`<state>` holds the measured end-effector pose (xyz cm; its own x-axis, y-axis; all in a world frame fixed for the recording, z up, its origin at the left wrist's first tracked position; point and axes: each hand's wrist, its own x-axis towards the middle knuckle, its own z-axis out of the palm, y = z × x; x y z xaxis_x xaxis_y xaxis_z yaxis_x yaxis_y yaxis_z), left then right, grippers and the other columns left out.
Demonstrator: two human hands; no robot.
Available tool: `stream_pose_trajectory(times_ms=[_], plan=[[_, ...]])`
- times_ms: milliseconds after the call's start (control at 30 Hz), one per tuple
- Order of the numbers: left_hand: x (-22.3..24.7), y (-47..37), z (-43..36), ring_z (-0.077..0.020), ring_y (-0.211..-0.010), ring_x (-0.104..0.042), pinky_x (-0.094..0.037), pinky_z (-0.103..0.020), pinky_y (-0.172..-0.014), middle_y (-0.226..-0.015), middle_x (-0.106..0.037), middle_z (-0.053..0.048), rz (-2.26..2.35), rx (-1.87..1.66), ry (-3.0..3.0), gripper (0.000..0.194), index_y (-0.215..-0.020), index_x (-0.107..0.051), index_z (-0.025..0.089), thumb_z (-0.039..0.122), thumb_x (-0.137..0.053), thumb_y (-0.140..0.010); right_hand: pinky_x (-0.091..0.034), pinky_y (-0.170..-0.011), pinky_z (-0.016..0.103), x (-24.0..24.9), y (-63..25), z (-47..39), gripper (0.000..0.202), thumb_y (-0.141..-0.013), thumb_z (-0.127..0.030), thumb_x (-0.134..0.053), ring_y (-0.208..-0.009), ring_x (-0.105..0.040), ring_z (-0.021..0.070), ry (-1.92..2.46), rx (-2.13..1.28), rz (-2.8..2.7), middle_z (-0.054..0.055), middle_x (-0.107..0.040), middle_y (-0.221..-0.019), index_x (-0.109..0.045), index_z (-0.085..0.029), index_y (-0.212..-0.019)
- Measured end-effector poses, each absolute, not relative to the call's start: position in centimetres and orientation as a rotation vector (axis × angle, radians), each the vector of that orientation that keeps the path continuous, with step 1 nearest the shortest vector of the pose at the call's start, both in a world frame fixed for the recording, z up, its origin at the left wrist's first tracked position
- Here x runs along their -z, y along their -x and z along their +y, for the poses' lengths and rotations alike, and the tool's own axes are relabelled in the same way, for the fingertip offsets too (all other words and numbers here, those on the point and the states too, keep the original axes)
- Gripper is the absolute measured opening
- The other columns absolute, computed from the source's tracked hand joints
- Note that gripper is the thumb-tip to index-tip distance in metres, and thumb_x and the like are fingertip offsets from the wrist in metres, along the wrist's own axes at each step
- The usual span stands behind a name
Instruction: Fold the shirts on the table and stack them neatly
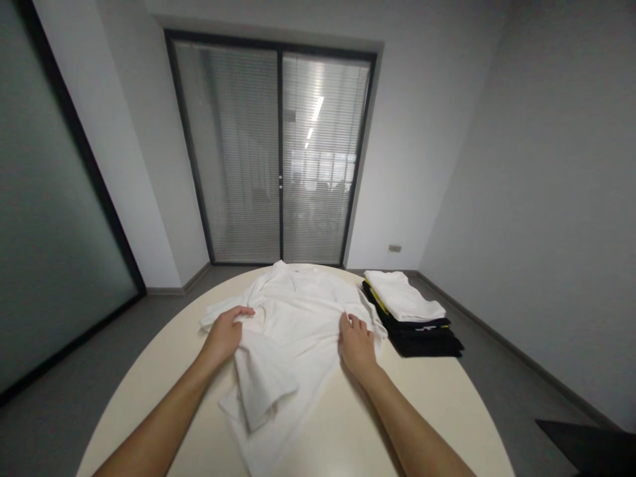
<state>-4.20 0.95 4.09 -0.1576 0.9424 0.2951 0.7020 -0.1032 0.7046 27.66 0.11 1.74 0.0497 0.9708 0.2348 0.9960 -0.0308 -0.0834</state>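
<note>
A white T-shirt (303, 318) lies rumpled across the table, one part of it folded over toward me and hanging past the near side of my hands. My left hand (226, 334) pinches the cloth at its left side, thumb and forefinger closed on the fabric. On the right, my right hand (356, 341) grips the shirt with its fingers curled and fingertips pressed into the cloth. Creases run across the shirt between the two hands.
The round cream table (427, 411) carries a stack of folded clothes (422, 338) at its right, black and yellow with a white piece (405, 296) on top. A dark object (591, 447) juts in at lower right. Glass doors with blinds (278, 152) stand behind.
</note>
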Motion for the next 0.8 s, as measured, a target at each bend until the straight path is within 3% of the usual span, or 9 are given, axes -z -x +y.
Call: stream_pose_trajectory(times_ms=[100,200,333,400,500,600,733,800], plan=[[-3.5,6.1,1.6,-0.0231,-0.106,-0.069,-0.049,-0.033,-0.100,-0.104,-0.077,-0.005,1.951,-1.041,-1.799,0.040,-0.088,-0.073,0.020,0.007,-0.045,-0.062,-0.038,-0.099,0.041,-2.5,-29.7,0.7,0.056,-0.087,-0.008,-0.046,-0.130,-0.043,0.0309,2.121,0.237,-1.980,0.013,-0.044,-0.151,-0.050,-0.017,-0.142],[-3.7,5.7,1.1,-0.0243,-0.107,-0.068,-0.048,-0.034,-0.100,-0.106,-0.076,-0.007,1.962,-1.046,-1.843,0.035,-0.091,-0.072,0.020,0.012,-0.047,-0.069,-0.040,-0.099,0.034,-3.6,-29.5,0.1,0.048,-0.086,-0.008,-0.048,-0.125,-0.049,0.0260,2.001,0.176,-2.000,0.011,-0.050,-0.144,-0.059,-0.019,-0.132],[-4.7,2.9,-0.9,-0.0243,-0.114,-0.064,-0.046,-0.034,-0.101,-0.122,-0.071,-0.006,1.743,-0.963,-2.145,0.035,-0.113,-0.070,0.023,0.035,-0.049,-0.088,-0.045,-0.095,0.030,-4.0,-26.6,-2.6,0.036,-0.097,-0.028,-0.041,-0.115,-0.058,0.0225,1.829,-0.095,-2.077,0.011,-0.060,-0.131,-0.064,-0.019,-0.124],[-4.8,1.6,-2.0,-0.0249,-0.115,-0.062,-0.045,-0.035,-0.101,-0.125,-0.069,-0.006,1.616,-0.772,-2.266,0.041,-0.119,-0.069,0.023,0.046,-0.046,-0.093,-0.042,-0.104,0.037,-3.6,-25.2,-4.1,0.049,-0.096,-0.043,-0.045,-0.126,-0.052,0.0285,1.808,-0.149,-2.173,0.015,-0.054,-0.142,-0.057,-0.016,-0.136],[-4.7,0.8,-2.8,-0.0271,-0.119,-0.059,-0.042,-0.037,-0.102,-0.126,-0.069,-0.007,1.608,-0.558,-2.329,0.046,-0.121,-0.069,0.025,0.053,-0.043,-0.095,-0.023,-0.118,0.050,-2.9,-24.4,-5.4,0.081,-0.093,-0.062,-0.044,-0.146,-0.027,0.0375,1.832,-0.229,-2.312,0.018,-0.027,-0.161,-0.033,-0.012,-0.155],[-5.0,1.1,-2.9,-0.0295,-0.112,-0.062,-0.044,-0.038,-0.094,-0.121,-0.071,-0.010,1.784,-0.461,-2.236,0.049,-0.114,-0.072,0.024,0.058,-0.043,-0.093,-0.010,-0.121,0.055,-2.8,-25.4,-5.1,0.092,-0.092,-0.072,-0.036,-0.152,-0.009,0.0359,1.834,-0.373,-2.408,0.014,-0.009,-0.165,-0.015,-0.013,-0.160],[-6.2,2.0,-2.8,-0.0328,-0.091,-0.068,-0.045,-0.038,-0.076,-0.095,-0.075,-0.013,1.952,-0.289,-2.135,0.056,-0.086,-0.074,0.021,0.063,-0.038,-0.092,0.004,-0.120,0.058,-3.4,-28.0,-3.5,0.093,-0.093,-0.073,-0.030,-0.153,0.002,0.0318,1.796,-0.480,-2.515,0.014,-0.001,-0.165,-0.006,-0.012,-0.160],[-6.5,2.2,-2.8,-0.0309,-0.084,-0.068,-0.043,-0.035,-0.071,-0.088,-0.075,-0.011,1.878,-0.272,-2.168,0.049,-0.080,-0.073,0.022,0.060,-0.046,-0.089,0.010,-0.118,0.060,-3.8,-29.5,-2.8,0.092,-0.093,-0.072,-0.029,-0.153,0.004,0.0294,1.770,-0.576,-2.578,0.012,0.003,-0.165,-0.004,-0.014,-0.160]])
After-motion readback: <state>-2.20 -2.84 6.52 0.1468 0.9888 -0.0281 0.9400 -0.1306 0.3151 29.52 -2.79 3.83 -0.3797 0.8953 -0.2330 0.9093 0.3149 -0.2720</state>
